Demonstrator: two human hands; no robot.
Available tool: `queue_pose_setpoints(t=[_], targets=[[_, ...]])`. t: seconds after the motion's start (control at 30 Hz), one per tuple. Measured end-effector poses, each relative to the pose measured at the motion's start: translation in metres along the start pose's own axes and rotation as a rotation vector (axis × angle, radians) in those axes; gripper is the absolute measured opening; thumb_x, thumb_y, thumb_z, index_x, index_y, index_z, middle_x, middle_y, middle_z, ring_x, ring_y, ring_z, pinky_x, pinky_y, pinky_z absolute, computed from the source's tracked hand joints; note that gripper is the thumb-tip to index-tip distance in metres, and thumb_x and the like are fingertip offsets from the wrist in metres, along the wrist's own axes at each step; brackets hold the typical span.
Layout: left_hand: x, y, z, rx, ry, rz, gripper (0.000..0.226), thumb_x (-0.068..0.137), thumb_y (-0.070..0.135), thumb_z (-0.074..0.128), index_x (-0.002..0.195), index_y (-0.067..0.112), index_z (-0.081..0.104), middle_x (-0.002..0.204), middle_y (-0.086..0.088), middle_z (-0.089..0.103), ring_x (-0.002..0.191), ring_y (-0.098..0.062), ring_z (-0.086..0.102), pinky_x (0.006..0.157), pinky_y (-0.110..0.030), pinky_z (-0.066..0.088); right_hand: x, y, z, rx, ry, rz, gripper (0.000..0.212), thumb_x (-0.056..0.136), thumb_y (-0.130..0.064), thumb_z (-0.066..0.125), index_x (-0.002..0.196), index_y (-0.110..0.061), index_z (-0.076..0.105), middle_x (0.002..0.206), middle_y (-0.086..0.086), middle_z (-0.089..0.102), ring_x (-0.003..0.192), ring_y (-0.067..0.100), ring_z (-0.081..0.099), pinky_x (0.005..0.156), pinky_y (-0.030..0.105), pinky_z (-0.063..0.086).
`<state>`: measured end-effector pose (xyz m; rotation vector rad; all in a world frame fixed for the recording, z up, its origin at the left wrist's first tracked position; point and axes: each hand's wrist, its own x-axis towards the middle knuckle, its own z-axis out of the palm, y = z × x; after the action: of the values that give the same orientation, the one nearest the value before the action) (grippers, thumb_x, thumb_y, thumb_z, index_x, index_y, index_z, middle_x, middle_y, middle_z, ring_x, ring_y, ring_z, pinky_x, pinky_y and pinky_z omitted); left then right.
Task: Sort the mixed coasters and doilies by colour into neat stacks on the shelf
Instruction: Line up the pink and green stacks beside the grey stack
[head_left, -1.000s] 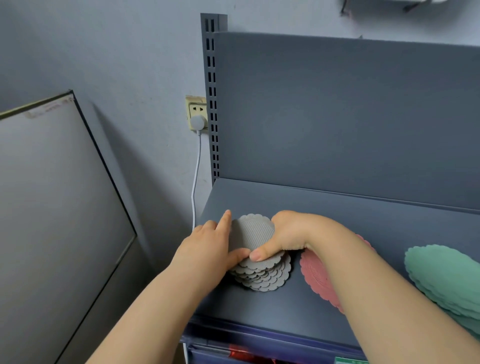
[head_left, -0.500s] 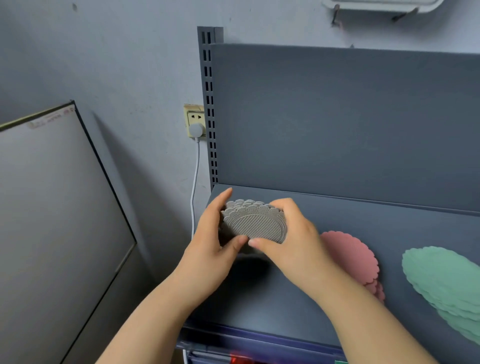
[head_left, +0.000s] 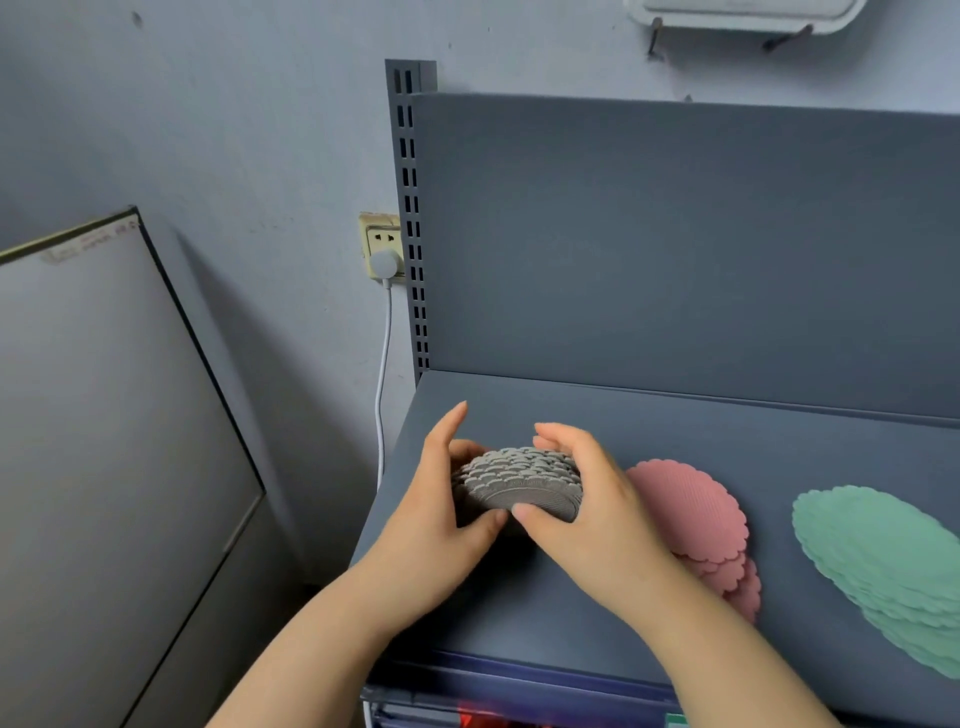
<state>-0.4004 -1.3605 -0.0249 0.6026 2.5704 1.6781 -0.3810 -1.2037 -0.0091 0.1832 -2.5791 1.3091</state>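
Dark grey metal is all around my hands, because I am working at the left end of the shelf (head_left: 519, 613). My left hand (head_left: 436, 525) and my right hand (head_left: 592, 514) are both curling round the grey stack (head_left: 519, 486), one on each side. My thumbs are almost meeting at the near side and my fingers are wrapping over the far side, while one left finger is sticking straight up. I am tipping the stack up on its edge so its flat face is looking at me. I think I am squeezing it this way to make all the edges line up neatly. I cannot tell if its bottom is touching the shelf. These grey coasters are small and round, with wavy edges and thin lines across the face, and their rims are showing on top like fish scales. Just to the right, the pink stack (head_left: 691, 514) is lying flat and slipping a little, partly hiding behind my right wrist. Farther right, the green stack (head_left: 883, 571) is spreading out in a long slide. Behind everything the back panel (head_left: 675, 234) is standing tall, and a white cable (head_left: 383, 374) is hanging from the wall socket (head_left: 382, 241).
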Motion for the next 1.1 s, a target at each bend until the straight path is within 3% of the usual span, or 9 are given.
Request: queue_pose_setpoints(t=[0.2, 0.27, 0.37, 0.5, 0.63, 0.7, 0.77, 0.93, 1.1], targets=[[0.002, -0.005, 0.004, -0.011, -0.010, -0.033, 0.077, 0.086, 0.000, 0.057, 0.137, 0.039, 0.012, 0.124, 0.011, 0.041, 0.112, 0.003, 0.047, 0.095, -0.011, 0.036, -0.005, -0.002, -0.003, 0.074, 0.025, -0.047, 0.058, 0.078, -0.002, 0.059, 0.115, -0.043, 0.043, 0.123, -0.020, 0.050, 0.114, -0.009, 0.043, 0.094, 0.005, 0.032], [0.002, -0.005, 0.006, 0.003, 0.035, -0.036, 0.071, 0.087, 0.002, 0.056, 0.135, 0.037, 0.017, 0.132, 0.010, 0.038, 0.119, 0.006, 0.041, 0.095, -0.005, 0.031, -0.006, -0.004, 0.000, 0.062, 0.025, -0.028, 0.056, 0.083, -0.002, 0.055, 0.120, -0.041, 0.039, 0.125, -0.020, 0.046, 0.114, -0.010, 0.040, 0.095, 0.003, 0.028], [0.001, -0.001, 0.010, -0.021, 0.065, -0.042, 0.068, 0.085, 0.001, 0.056, 0.129, 0.040, 0.023, 0.128, 0.013, 0.040, 0.113, 0.008, 0.045, 0.089, -0.002, 0.034, -0.007, -0.003, 0.007, -0.001, -0.014, -0.044, 0.060, 0.085, -0.001, 0.051, 0.134, -0.030, 0.031, 0.126, -0.017, 0.034, 0.113, -0.012, 0.028, 0.090, -0.006, 0.015], [0.003, 0.001, 0.008, -0.077, 0.165, -0.040, 0.065, 0.082, -0.006, 0.057, 0.118, 0.042, 0.034, 0.122, 0.019, 0.044, 0.107, 0.012, 0.048, 0.090, -0.008, 0.038, -0.008, 0.001, 0.011, -0.033, 0.031, -0.014, 0.065, 0.085, -0.002, 0.050, 0.139, -0.025, 0.023, 0.126, -0.014, 0.027, 0.111, -0.011, 0.022, 0.088, -0.008, 0.008], [-0.001, 0.008, 0.010, 0.044, 0.093, -0.001, 0.067, 0.082, -0.005, 0.047, 0.126, 0.041, 0.027, 0.130, 0.013, 0.042, 0.120, -0.003, 0.041, 0.101, -0.019, 0.035, -0.009, 0.000, 0.016, -0.025, 0.072, -0.051, 0.058, 0.087, 0.000, 0.048, 0.137, -0.023, 0.029, 0.122, -0.010, 0.032, 0.103, -0.018, 0.026, 0.087, -0.008, 0.013], [-0.001, 0.007, 0.006, 0.052, 0.075, 0.000, 0.068, 0.082, -0.004, 0.047, 0.129, 0.040, 0.026, 0.131, 0.013, 0.040, 0.113, -0.004, 0.043, 0.099, -0.019, 0.035, -0.012, -0.001, 0.016, -0.024, 0.073, -0.063, 0.057, 0.087, -0.002, 0.050, 0.136, -0.025, 0.030, 0.122, -0.010, 0.033, 0.104, -0.026, 0.023, 0.086, -0.008, 0.013], [-0.002, 0.006, 0.002, 0.047, 0.043, -0.028, 0.071, 0.082, -0.002, 0.050, 0.132, 0.041, 0.023, 0.134, 0.015, 0.036, 0.105, -0.007, 0.044, 0.094, -0.016, 0.036, -0.016, 0.000, 0.017, -0.039, 0.075, -0.080, 0.061, 0.086, -0.007, 0.054, 0.137, -0.029, 0.027, 0.123, -0.012, 0.031, 0.105, -0.024, 0.022, 0.087, -0.008, 0.012], [-0.003, 0.003, 0.000, 0.038, -0.005, -0.041, 0.073, 0.087, 0.002, 0.053, 0.139, 0.035, 0.015, 0.139, 0.012, 0.028, 0.128, 0.005, 0.029, 0.100, -0.002, 0.023, -0.018, -0.003, 0.024, -0.034, 0.045, -0.118, 0.073, 0.084, -0.009, 0.056, 0.128, -0.048, 0.012, 0.129, -0.015, 0.024, 0.120, -0.007, 0.024, 0.100, 0.008, 0.018], [-0.003, -0.007, -0.005, 0.059, 0.022, -0.018, 0.058, 0.093, 0.006, 0.053, 0.128, 0.038, 0.018, 0.131, 0.019, 0.037, 0.116, 0.024, 0.031, 0.089, 0.005, 0.023, -0.016, 0.004, 0.015, -0.009, 0.025, -0.074, 0.057, 0.092, -0.009, 0.047, 0.136, -0.034, 0.021, 0.127, -0.016, 0.027, 0.108, -0.028, 0.018, 0.088, -0.009, 0.010]])
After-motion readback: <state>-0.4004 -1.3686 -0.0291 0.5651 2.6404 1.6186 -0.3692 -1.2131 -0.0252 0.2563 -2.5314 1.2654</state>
